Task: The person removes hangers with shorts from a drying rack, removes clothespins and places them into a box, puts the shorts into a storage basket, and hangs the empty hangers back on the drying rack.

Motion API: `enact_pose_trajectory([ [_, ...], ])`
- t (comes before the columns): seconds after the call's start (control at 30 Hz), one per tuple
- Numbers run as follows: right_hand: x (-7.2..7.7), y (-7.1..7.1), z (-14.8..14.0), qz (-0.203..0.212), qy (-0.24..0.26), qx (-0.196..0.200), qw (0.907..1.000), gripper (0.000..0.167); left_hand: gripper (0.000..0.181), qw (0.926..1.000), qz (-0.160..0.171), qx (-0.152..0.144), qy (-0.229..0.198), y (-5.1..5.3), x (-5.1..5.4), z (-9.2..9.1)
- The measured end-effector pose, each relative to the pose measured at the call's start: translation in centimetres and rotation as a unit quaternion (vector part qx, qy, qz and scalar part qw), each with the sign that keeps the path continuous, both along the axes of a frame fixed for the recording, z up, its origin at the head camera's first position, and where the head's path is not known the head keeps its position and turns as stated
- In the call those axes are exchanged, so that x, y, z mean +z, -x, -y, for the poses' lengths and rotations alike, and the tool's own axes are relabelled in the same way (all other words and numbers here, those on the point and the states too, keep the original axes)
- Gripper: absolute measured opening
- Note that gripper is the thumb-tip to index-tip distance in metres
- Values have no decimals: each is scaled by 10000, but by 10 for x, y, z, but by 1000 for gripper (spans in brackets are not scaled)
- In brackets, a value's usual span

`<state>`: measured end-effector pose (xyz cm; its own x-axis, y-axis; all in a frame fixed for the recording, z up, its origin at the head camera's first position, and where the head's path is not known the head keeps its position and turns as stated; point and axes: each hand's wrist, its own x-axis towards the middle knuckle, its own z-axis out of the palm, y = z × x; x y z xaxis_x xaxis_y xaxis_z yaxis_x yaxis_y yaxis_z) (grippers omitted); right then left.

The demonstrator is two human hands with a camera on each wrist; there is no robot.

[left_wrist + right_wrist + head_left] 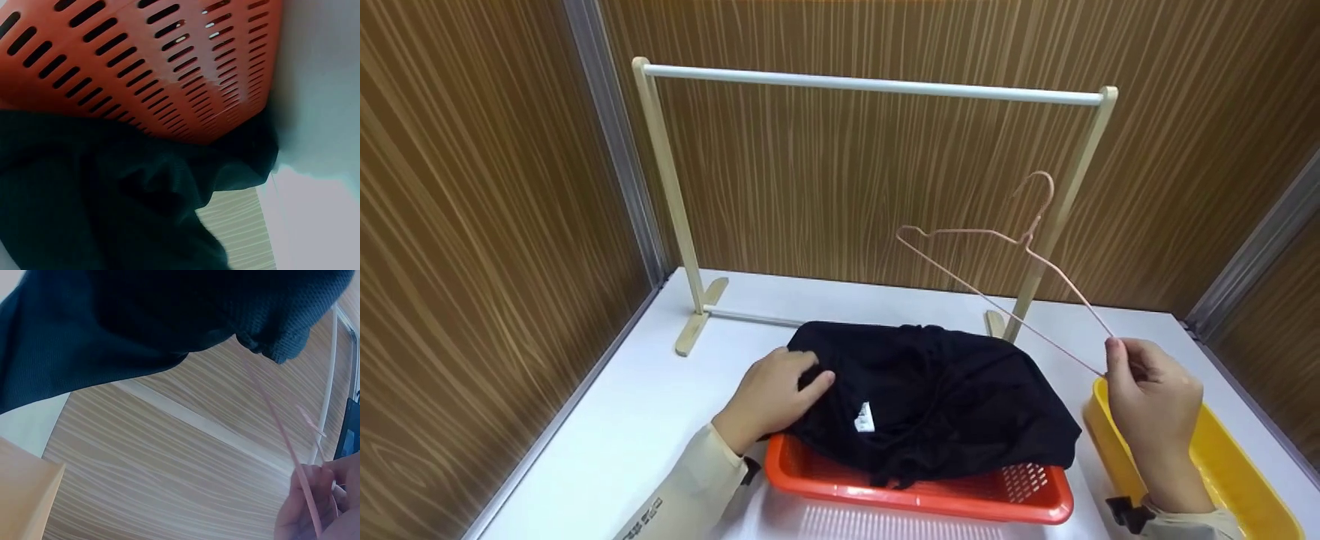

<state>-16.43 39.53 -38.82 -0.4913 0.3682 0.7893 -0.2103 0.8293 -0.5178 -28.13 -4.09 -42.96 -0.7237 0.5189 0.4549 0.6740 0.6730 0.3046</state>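
Note:
A black garment with a small white label lies bunched over a red basket. At the garment's left edge, my left hand holds the cloth with bent fingers, the thumb on top; some fingertips are hidden. My right hand pinches a thin pink wire hanger by its right lower corner. The hanger is raised and tilted, hook upward, behind and above the garment's right side. In the right wrist view, the hanger wire runs down to the fingers, with dark cloth across the top.
A rack with a white top bar and wooden posts stands at the back of the white table. A yellow basket is at the right, below my right hand. Wood-grain panels enclose the back and sides.

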Motion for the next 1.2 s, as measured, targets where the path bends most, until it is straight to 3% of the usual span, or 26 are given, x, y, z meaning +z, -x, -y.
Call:
enact_pose_trajectory([
  [0.1,-1,1,1,-191,42,34,9998,18,37,9997,211,84,8,0,1,1],
  [0.3,-3,3,5,-520,-148,133,9984,10,37,9995,243,158,-133,0,0,1],
  [0.5,-6,17,26,-1411,-71,139,9899,5,38,9991,136,287,-271,1,0,1],
  [0.6,1,21,41,-1698,-36,220,9852,4,38,9989,142,323,-296,2,1,1],
  [0.73,17,27,39,-1633,-250,273,9859,5,39,9987,238,295,-333,2,1,1],
  [0.9,39,44,18,-1440,-554,222,9878,13,39,9982,226,432,-360,5,1,4],
  [1.2,70,63,4,-801,252,101,9964,26,39,9980,311,389,-400,7,0,6],
])
